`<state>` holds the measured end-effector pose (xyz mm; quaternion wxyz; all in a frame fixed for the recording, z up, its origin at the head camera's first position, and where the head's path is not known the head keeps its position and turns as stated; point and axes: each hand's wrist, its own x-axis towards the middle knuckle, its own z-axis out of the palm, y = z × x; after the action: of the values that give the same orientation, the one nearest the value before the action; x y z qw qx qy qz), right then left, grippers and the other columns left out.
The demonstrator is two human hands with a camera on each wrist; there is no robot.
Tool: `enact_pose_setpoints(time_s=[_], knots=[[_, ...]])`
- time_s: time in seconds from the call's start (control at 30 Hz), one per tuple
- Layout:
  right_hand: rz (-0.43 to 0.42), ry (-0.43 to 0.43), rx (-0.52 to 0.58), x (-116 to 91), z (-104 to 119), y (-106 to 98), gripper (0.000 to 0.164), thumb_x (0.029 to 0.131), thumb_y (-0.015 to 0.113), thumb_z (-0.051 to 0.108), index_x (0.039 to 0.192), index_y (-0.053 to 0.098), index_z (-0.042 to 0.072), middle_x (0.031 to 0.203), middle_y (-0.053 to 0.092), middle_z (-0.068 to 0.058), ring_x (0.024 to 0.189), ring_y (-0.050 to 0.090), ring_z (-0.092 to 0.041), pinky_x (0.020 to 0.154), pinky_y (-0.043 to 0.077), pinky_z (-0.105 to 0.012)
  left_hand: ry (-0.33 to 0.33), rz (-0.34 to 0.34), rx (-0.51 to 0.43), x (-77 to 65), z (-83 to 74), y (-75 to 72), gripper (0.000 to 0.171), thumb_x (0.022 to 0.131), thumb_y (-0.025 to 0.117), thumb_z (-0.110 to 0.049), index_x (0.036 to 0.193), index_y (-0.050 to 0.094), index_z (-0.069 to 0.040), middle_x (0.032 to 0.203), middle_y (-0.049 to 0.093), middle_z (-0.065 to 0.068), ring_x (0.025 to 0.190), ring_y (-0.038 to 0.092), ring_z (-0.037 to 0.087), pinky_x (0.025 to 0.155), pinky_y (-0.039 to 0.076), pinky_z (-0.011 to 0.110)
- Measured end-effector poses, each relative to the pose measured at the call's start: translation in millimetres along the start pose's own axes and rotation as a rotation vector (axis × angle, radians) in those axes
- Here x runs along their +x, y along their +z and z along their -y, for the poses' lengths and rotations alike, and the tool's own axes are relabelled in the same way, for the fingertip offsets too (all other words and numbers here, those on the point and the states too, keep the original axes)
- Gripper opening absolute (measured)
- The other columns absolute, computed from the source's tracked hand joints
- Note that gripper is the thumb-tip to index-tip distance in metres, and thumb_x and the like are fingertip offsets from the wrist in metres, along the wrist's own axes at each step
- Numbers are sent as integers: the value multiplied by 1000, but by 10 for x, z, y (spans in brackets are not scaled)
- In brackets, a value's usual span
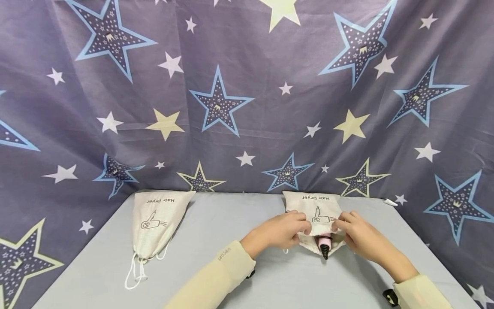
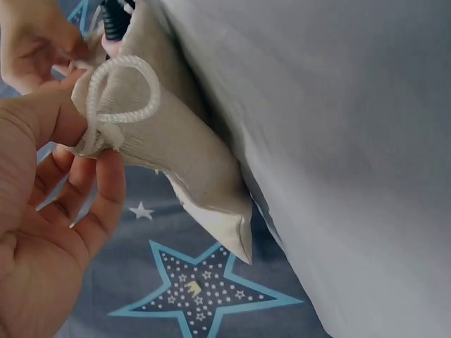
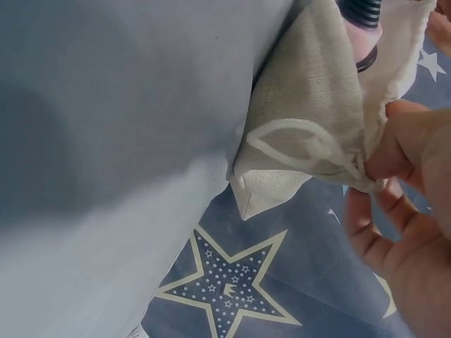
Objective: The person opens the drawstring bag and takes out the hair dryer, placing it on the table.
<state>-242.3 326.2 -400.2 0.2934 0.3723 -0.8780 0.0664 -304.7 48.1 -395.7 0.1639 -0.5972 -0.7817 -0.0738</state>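
between the two hands lies the nearer drawstring bag [image 1: 310, 201], its printed face up on the table [image 1: 231, 253] and its mouth turned toward the person. the left hand [image 1: 291, 228] pinches one corner of that mouth between thumb and fingers, nearly closed at the tips; the right hand [image 1: 359, 236] pinches the opposite corner in the same way. gripping the two ends apart seems meant to keep the cloth spread, for the opening gapes midway between the hands. inside that gap sits a pink handle [image 1: 325, 241], its black ribbed cord sleeve [image 1: 325, 250] pointing out at the person; judging by the "hair dryer" print, it is probably a dryer, though the rest is hidden in the cloth.

close to each thumb, the wrist views show what the head view mostly covers: a white cord loop [image 2: 153, 91] at the left hand's pinch, and another loop [image 3: 282, 124] at the right hand's. the right wrist view also shows a black band on the handle. only the head view shows the second bag [image 1: 160, 214], well to the left of the left hand, flat and untouched, its neck gathered and cords trailing toward the person, perhaps set aside there to leave both hands room.
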Motion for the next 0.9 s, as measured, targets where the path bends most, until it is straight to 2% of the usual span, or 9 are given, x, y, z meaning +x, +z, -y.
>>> enact_pose_setpoints(time_s=[0.13, 0.23, 0.4, 0.57, 0.73, 0.9], knots=[[16, 5, -13, 3, 56, -17, 49, 58, 71, -16, 94, 69, 18, 92, 57, 6, 82, 46, -11, 66, 46, -30, -26, 26, 10, -15, -49, 6, 32, 74, 72, 1, 101, 68, -17, 93, 57, -6, 86, 52, 11, 78, 42, 18], [30, 5, -35, 14, 126, -28, 42, 62, 76, -8, 94, 70, 19, 89, 55, 8, 79, 44, -9, 65, 44, -30, -43, 36, 22, -23, -62, 10, 31, 74, 73, -1, 100, 67, -17, 94, 58, -6, 87, 52, 11, 78, 43, 17], [48, 2, -73, 41, 276, -53, 29, 69, 79, 6, 90, 67, 21, 87, 49, 11, 77, 40, -8, 64, 40, -27, -46, 34, 19, -27, -64, 12, 31, 75, 72, -1, 100, 67, -17, 95, 59, -5, 88, 54, 12, 79, 44, 19], [45, -41, -95, 72, 459, -62, 26, 71, 81, 10, 88, 64, 21, 85, 46, 11, 76, 42, -9, 63, 41, -29, -56, 24, -5, -29, -51, 19, 32, 75, 71, 1, 101, 67, -18, 94, 58, -6, 88, 53, 12, 80, 43, 19], [94, -59, -46, 66, 635, -16, 28, 73, 81, 13, 97, 69, 20, 87, 48, 13, 78, 46, -9, 65, 43, -30, -70, 24, -16, -20, -34, 35, 32, 76, 71, 0, 102, 68, -18, 94, 59, -6, 88, 53, 11, 82, 43, 20], [144, -58, 29, 61, 713, 53, 40, 74, 80, 12, 113, 72, 14, 95, 53, 12, 85, 50, -8, 70, 46, -31, -72, 10, -21, -12, -21, 35, 30, 77, 71, -1, 101, 68, -17, 95, 60, -5, 89, 56, 13, 83, 45, 21]])
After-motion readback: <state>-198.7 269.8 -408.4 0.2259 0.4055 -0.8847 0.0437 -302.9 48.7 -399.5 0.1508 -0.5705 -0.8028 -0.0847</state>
